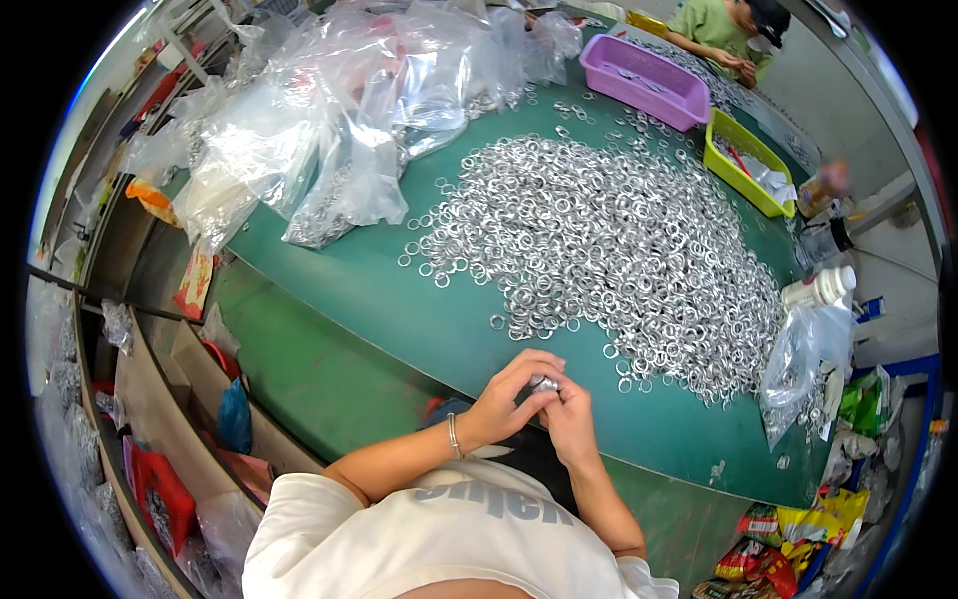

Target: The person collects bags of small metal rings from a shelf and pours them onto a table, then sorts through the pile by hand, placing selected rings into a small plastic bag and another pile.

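Note:
My left hand [503, 401] and my right hand [570, 415] meet just over the near edge of the green table [399, 319]. Between their fingertips they grip a few shiny silver metal rings [542, 383], stacked close together; the exact number is hidden. Both hands have curled fingers, and the right thumb and fingers press against the same small stack. A bracelet [453, 435] circles my left wrist. Beyond my hands spreads a large heap of loose silver metal rings [609, 240], its nearest rings lying a short way from my right hand.
Clear plastic bags [339, 100], some holding rings, crowd the far left. A purple basin [644, 80] and a yellow-green basket [743, 160] stand far right, near a co-worker [723, 40]. A white bottle [818, 288] and a plastic bag [798, 369] sit at the right edge. Shelving [150, 409] lines the left.

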Available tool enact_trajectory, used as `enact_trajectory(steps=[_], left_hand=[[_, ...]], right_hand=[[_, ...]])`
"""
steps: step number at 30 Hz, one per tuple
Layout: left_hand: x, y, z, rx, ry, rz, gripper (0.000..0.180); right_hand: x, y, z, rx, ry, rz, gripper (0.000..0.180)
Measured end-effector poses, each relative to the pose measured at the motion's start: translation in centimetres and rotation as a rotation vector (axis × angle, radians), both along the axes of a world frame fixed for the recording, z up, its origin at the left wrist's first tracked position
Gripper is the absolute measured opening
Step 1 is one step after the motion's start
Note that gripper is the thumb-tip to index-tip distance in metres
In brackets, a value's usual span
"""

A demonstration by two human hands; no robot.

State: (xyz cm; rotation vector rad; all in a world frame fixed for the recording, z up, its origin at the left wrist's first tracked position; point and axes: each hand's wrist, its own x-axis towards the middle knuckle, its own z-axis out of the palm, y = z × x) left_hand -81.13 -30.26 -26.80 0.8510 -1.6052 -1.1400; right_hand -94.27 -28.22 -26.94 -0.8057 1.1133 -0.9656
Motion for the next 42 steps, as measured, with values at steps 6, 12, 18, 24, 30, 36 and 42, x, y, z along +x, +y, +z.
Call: enact_trajectory(steps=[6, 12, 18, 24, 30, 36, 42], left_hand=[[2.1, -1.6, -1.9, 0.612, 0.737, 0.435, 0.012], [10.2, -7.4, -0.3, -0.099, -0.439, 0.527, 0.026], [14.8, -9.4, -3.6, -0.173, -0.814, 0.772, 0.035], [14.4, -8.2, -3.8, -0.100, -0.929, 0.813, 0.040], [10.4, -8.5, -2.2, -0.283, -0.683, 0.633, 0.031], [6.3, -11.3, -1.1, -0.334, -0.862, 0.361, 0.023], [6.9, -12.2, -2.5, -0.263, -0.540, 0.458, 0.015]], right_hand=[[1.7, -1.0, -1.0, -0.367, 0.114, 0.227, 0.023], [-0.3, -5.8, 1.2, -0.378, 0.837, 0.097, 0.018], [0.0, -8.2, 0.0, -0.579, 1.195, 0.093, 0.021], [-1.0, -6.3, 0.0, -0.633, 1.226, 0.217, 0.026], [1.1, -9.2, 1.4, -0.704, 1.187, 0.093, 0.029], [2.3, -9.4, -0.4, -0.771, 1.384, 0.215, 0.032], [-0.2, -7.5, -0.6, -0.685, 1.284, 0.127, 0.026]])
